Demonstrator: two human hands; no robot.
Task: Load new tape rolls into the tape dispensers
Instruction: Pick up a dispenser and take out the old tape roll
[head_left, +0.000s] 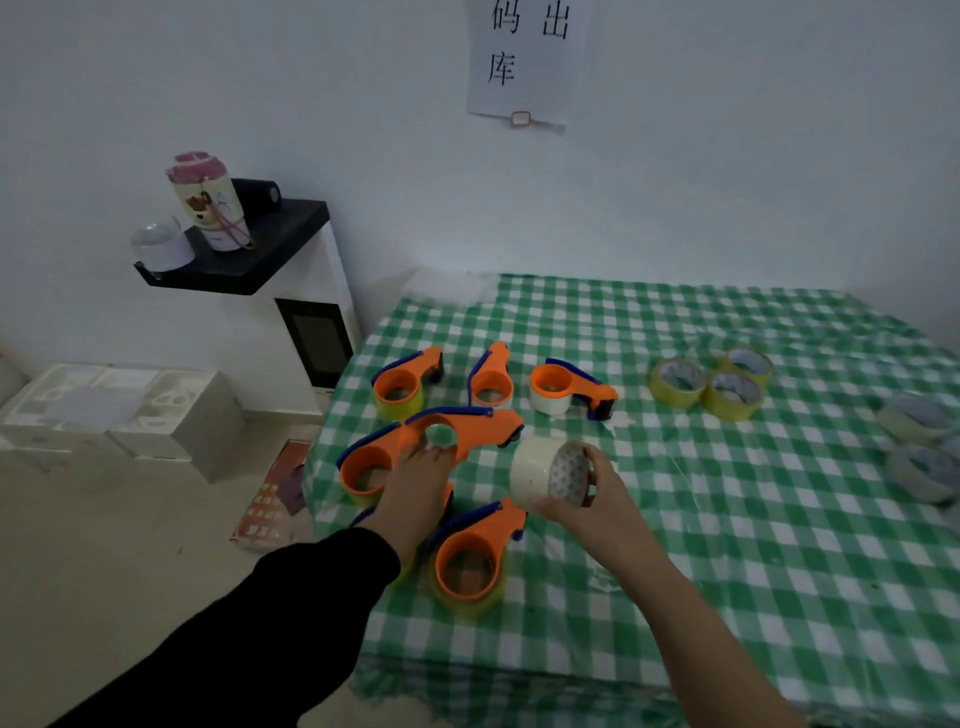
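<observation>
My right hand (587, 506) grips a white tape roll (540, 475) above the green checked table (727, 545). My left hand (421, 478) reaches to an empty orange dispenser (472, 423) and holds it by its ring; the fingertips are hidden behind it. Several other orange dispensers lie around: three at the back (408, 382) (493, 376) (566, 387), one at the left (366, 467) and one near the front (472, 561), each with a roll in it. Three yellowish tape rolls (709, 382) sit grouped at the back right.
More pale tape rolls (919, 441) lie at the table's right edge. Left of the table stand a white cabinet (306, 322) with a cup and jar on its black top, white boxes (119, 415) on the floor, and a red booklet (270, 504). A paper sign (524, 57) hangs on the wall.
</observation>
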